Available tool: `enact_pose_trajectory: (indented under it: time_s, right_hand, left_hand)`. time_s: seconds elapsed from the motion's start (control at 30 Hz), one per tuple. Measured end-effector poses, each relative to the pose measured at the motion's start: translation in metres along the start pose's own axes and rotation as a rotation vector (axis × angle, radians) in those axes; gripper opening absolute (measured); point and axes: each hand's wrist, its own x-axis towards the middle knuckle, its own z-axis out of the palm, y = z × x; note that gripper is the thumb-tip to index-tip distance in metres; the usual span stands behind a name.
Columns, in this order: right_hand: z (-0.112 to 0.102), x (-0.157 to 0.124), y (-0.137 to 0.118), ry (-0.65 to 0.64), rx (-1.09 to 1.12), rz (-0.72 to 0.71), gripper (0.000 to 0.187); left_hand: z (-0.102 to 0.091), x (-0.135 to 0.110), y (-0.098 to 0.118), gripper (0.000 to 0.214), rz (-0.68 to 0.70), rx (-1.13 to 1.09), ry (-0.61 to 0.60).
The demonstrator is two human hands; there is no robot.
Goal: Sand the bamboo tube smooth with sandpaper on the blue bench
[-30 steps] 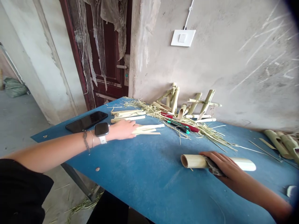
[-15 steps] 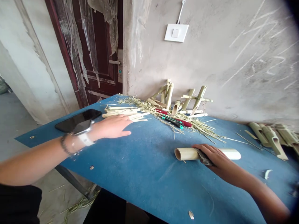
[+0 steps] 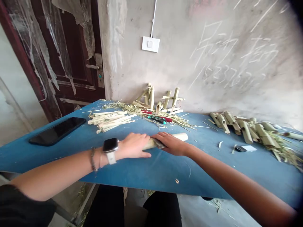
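Your left hand (image 3: 133, 145), fingers half-curled, held the pale cylindrical bamboo tube (image 3: 180, 136) on the blue tabletop (image 3: 151, 176), while your right hand (image 3: 171, 143) closed a dark folded sheet (image 3: 159, 144) against the tube, just beside it.

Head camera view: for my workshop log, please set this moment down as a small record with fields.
Left hand: against the left end of a pale bamboo tube, on the table
Right hand: over the tube, on a folded dark sheet
Surface: blue table
Left wrist: white-strapped smartwatch
Beyond the hands: split bamboo strips, dry bamboo shavings
Among the shavings: red and teal-handled tools
Table left: black smartphone
Table right: heap of cut bamboo pieces
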Motion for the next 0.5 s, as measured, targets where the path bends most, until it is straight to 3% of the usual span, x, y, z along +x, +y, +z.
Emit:
enact_pose_trajectory:
  time_s: [0.13,0.27,0.33,0.4,0.5]
  right_hand:
    - [-0.019,0.015,0.005,0.012,0.084,0.027,0.030]
    - [-0.060,-0.010,0.034,0.244,0.167,0.175,0.031]
    - [-0.071,-0.025,0.041,0.351,0.334,0.158,0.038]
    - [-0.067,-0.031,0.042,0.245,0.566,0.067,0.045]
    - [-0.038,-0.021,0.044,-0.199,0.843,0.081,0.047]
  left_hand:
    - [0.007,0.017,-0.011,0.031,0.002,0.000,0.031]
    - [0.012,0.014,-0.033,0.031,-0.009,-0.048,0.051]
    - [0.014,0.017,-0.041,0.034,-0.040,-0.100,0.060]
    - [0.017,0.022,-0.046,0.037,-0.094,-0.182,0.058]
    - [0.021,0.032,-0.052,0.041,-0.154,-0.360,0.047]
